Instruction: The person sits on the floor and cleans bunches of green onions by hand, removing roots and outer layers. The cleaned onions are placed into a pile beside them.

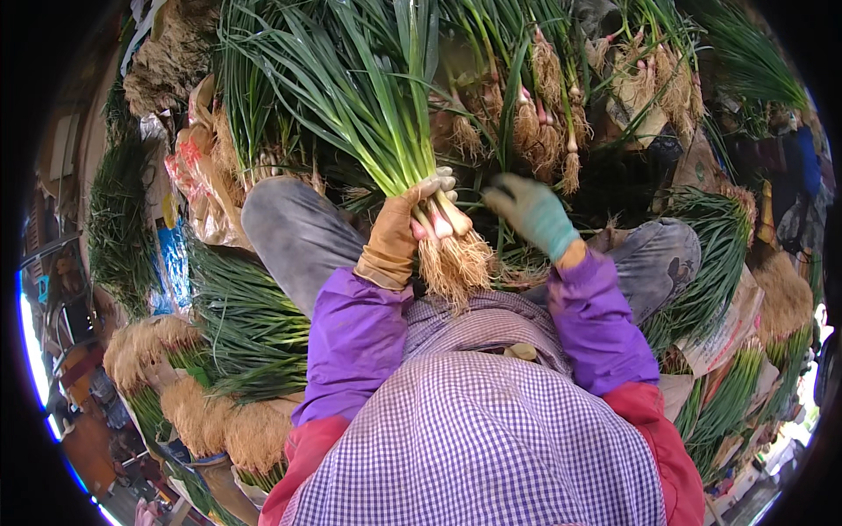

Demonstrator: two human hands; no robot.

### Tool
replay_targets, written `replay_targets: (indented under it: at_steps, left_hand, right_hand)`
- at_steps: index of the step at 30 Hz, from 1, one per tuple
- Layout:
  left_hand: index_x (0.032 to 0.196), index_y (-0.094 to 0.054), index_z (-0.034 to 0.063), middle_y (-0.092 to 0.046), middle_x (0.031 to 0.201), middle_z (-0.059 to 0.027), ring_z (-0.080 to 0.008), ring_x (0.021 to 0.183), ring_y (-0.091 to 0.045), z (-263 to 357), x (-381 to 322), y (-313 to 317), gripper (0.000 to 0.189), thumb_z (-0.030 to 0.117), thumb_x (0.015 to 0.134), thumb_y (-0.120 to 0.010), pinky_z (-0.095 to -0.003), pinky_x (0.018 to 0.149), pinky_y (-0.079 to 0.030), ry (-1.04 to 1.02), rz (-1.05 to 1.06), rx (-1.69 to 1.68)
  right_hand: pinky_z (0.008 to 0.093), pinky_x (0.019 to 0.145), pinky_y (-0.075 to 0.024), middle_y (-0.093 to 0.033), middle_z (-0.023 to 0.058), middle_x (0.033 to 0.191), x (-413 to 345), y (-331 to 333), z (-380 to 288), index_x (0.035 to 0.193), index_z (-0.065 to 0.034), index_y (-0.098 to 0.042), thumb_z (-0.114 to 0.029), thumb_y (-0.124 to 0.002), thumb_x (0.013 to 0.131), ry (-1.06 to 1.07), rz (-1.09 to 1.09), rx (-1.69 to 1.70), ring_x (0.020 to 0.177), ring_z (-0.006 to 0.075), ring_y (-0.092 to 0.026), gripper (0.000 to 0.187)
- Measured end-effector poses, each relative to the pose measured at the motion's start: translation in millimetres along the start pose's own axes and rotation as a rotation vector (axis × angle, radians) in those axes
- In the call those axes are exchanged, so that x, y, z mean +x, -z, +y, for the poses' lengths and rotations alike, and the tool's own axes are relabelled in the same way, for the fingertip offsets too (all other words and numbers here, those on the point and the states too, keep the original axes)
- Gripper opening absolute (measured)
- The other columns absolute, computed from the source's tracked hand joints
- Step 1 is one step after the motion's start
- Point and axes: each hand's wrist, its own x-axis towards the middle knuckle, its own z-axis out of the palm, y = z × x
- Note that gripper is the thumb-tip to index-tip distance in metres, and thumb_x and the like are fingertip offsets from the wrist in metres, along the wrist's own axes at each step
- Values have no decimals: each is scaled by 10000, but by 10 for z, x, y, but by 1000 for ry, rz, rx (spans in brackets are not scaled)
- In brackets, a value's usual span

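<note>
My left hand [401, 227], in a tan work glove, grips a bunch of green garlic [441, 220] just above its pinkish-white bulbs. The long leaves fan up and away from me, while the stringy roots [457, 266] hang toward my lap. To the right, my right hand [531, 214] wears a teal and pale glove and is blurred. Its fingers look parted, and nothing shows between them. Beyond it lie loose garlic plants [539, 121] with bulbs and roots pointing toward me.
Upright garlic stalks [253, 118] stand beyond my left knee [289, 223]. A leafy pile [256, 322] and bundles with trimmed-looking roots [197, 421] lie at my left. More garlic leaves [704, 256] lie past my right knee [661, 253], near a root bundle [783, 296]. A checked apron [480, 440] covers my lap.
</note>
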Motion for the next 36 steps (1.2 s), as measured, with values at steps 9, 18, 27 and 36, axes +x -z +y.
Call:
replay_targets:
  at_steps: [9,18,27,36]
  left_hand:
    - [1136,-602,-67,-683,986,-145,-212,839,-658,-24,-50,-87,301,124,903,-617,-291,734,-546,-27,228,311]
    - [1171,-545,-23,-624,968,-70,-185,841,-618,-144,54,107,275,132,950,-492,-311,713,-555,-114,119,18]
    - [1090,-480,101,-499,811,53,-87,755,-513,-22,-174,-34,269,151,889,-652,-325,887,-463,-152,-507,-534]
    - [856,-557,136,-605,678,51,-53,605,-596,637,-393,-372,78,117,894,-622,-267,726,-473,-249,-751,-500]
  right_hand:
    - [418,792,-492,-661,168,837,1070,410,-674,1002,-38,-655,-457,-534,892,-53,282,317,825,337,-639,449]
    - [205,463,-434,-570,7,592,415,281,-625,830,-97,-634,-301,-531,969,60,753,884,482,72,-510,268]
    - [430,808,-524,-681,170,975,789,471,-751,1070,-43,-646,-513,-518,898,-92,130,119,929,283,-670,517]
    - [403,704,-504,-645,45,918,1335,-190,-461,1025,-149,-618,-251,-609,851,191,428,-171,844,248,-651,201]
